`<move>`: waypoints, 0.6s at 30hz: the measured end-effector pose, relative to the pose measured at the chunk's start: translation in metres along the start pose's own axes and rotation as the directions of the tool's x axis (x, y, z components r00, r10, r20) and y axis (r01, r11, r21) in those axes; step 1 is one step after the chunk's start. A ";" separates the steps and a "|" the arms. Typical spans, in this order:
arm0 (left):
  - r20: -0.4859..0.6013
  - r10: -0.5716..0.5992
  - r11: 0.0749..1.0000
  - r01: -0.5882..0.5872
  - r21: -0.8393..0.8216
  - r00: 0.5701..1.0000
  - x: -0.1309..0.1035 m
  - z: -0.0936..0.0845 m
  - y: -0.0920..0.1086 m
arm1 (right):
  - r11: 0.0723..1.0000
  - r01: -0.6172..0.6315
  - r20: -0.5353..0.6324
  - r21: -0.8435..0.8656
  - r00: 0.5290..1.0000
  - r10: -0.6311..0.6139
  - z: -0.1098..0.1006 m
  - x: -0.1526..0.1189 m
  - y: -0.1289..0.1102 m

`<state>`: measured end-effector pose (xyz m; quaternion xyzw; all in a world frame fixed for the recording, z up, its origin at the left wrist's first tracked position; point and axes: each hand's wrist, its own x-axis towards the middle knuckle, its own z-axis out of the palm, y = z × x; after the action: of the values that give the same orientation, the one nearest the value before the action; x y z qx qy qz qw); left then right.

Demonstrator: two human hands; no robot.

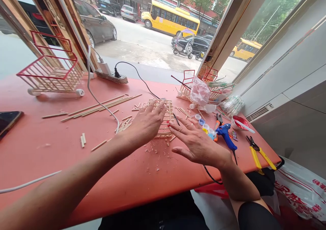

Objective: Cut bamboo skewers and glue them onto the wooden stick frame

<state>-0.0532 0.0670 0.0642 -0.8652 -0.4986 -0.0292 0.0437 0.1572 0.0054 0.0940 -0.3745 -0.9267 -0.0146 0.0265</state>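
A small lattice frame of pale wooden sticks (168, 112) lies on the pink tabletop (122, 179). Over its left part rests my left hand (146, 123), palm down with the fingers extended; it hides much of the frame. My right hand (195, 140) is at the frame's right side, fingers spread and fingertips near its edge, holding nothing that shows. Short cut sticks (124, 124) lie left of the frame. Wood crumbs are scattered in front of it.
A red-rimmed stick cart (54, 70) stands at back left, near a power strip (112, 76). Long sticks (102, 108) lie left. To the right are bottle caps (201, 121), a blue glue gun (225, 135), yellow-handled pliers (259, 153), a red bowl (236, 123) and more carts behind.
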 end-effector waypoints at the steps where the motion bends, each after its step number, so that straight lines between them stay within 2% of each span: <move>1: -0.001 -0.002 1.000 0.002 -0.006 1.000 0.000 0.000 -0.001 | 1.000 0.001 0.002 0.010 1.000 -0.001 -0.001 -0.001 0.000; 9: 0.007 0.012 1.000 -0.012 -0.024 1.000 -0.001 -0.005 0.000 | 1.000 -0.010 -0.003 0.028 1.000 0.010 0.000 -0.001 -0.002; 18: 0.003 0.012 1.000 -0.012 -0.010 1.000 -0.002 -0.003 0.001 | 0.998 -0.009 0.015 0.057 1.000 0.008 -0.004 -0.003 -0.003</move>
<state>-0.0535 0.0652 0.0667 -0.8685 -0.4933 -0.0299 0.0387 0.1576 0.0010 0.0973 -0.3776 -0.9254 0.0146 0.0302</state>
